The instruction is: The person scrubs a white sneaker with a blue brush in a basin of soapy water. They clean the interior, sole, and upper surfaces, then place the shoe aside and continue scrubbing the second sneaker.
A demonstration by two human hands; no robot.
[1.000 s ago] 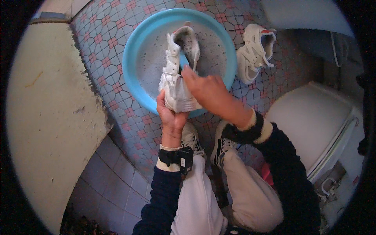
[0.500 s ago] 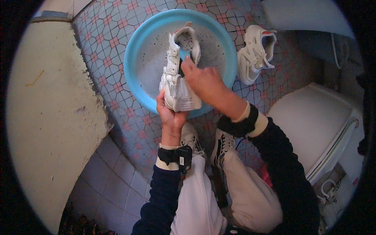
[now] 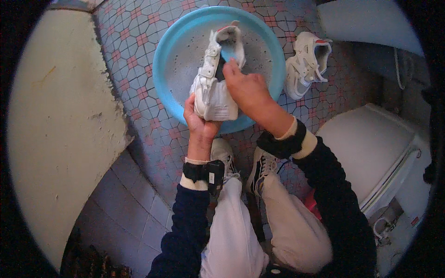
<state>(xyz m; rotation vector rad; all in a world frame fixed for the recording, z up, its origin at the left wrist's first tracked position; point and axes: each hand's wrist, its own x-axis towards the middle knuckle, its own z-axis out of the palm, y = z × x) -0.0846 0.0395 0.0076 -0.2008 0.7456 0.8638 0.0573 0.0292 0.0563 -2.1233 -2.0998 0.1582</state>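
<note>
Over a light-blue basin (image 3: 160, 74) of sudsy water, I hold a wet white sneaker (image 3: 208, 92), its toe toward me and its heel pointing away. My left hand (image 3: 200, 124) is closed around the toe end from below. My right hand (image 3: 250, 92) grips a light-blue, brush-like tool (image 3: 228, 52) that reaches into the shoe's opening. Most of this tool is hidden by the hand and the shoe. To the right of the basin, a second white sneaker (image 3: 303, 65) with a red inner heel lies on the floor.
Pink and grey patterned tiles (image 3: 134, 60) cover the floor. A chipped, pale wall edge (image 3: 69, 116) stands at the left. A white box-like appliance or lid (image 3: 371, 143) is at the right, near a pale curved fixture (image 3: 366, 23). My own shoes (image 3: 262, 169) are just below the basin.
The held sneaker has tilted, its heel swinging right. My right hand has shifted slightly right and up with the blue tool. The whole view has moved a little.
</note>
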